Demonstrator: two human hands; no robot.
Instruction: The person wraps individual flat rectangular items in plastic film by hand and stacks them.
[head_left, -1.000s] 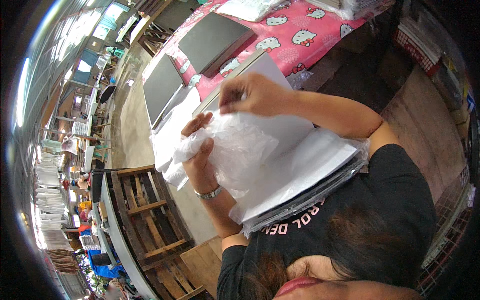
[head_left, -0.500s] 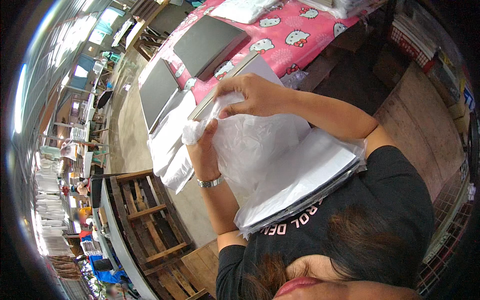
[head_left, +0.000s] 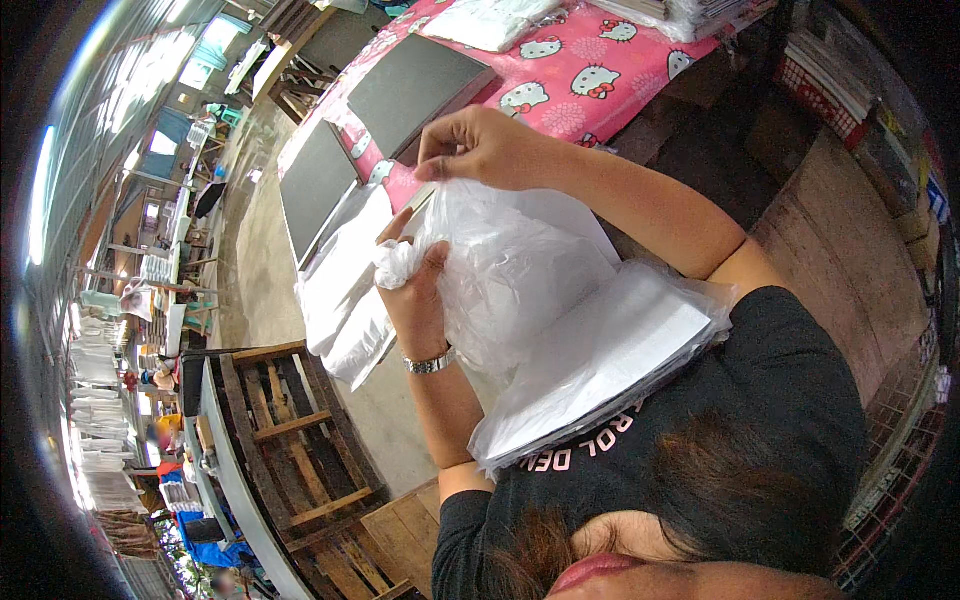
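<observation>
Nearest, a flat stack of white sheets [head_left: 610, 365] in clear wrap leans against the person's black shirt [head_left: 790, 400], its lower edge dark and its far end hidden under a crumpled white plastic bag [head_left: 520, 270]. The left hand [head_left: 415, 290] is clenched on a bunched corner of the bag, a metal watch [head_left: 430, 362] on its wrist. Just beyond, the right hand [head_left: 480, 145] pinches the bag's upper edge between thumb and fingertips (what lies inside the bag cannot be made out). Left of the hands, more white wrapped packs [head_left: 345, 290] hang over the desk edge. Near left, below them, stands a wooden pallet [head_left: 290, 430]. Farther off, two flat grey slabs [head_left: 415, 85] lie on the desk's pink cartoon-cat cloth [head_left: 590, 75]; one is partly covered by the white packs. At the far end another white pack [head_left: 490, 20] is cut off by the frame. Far left, stacked white goods [head_left: 95, 400] blur toward the rim. Right, shelved items [head_left: 830, 90] are too dark to tell.
</observation>
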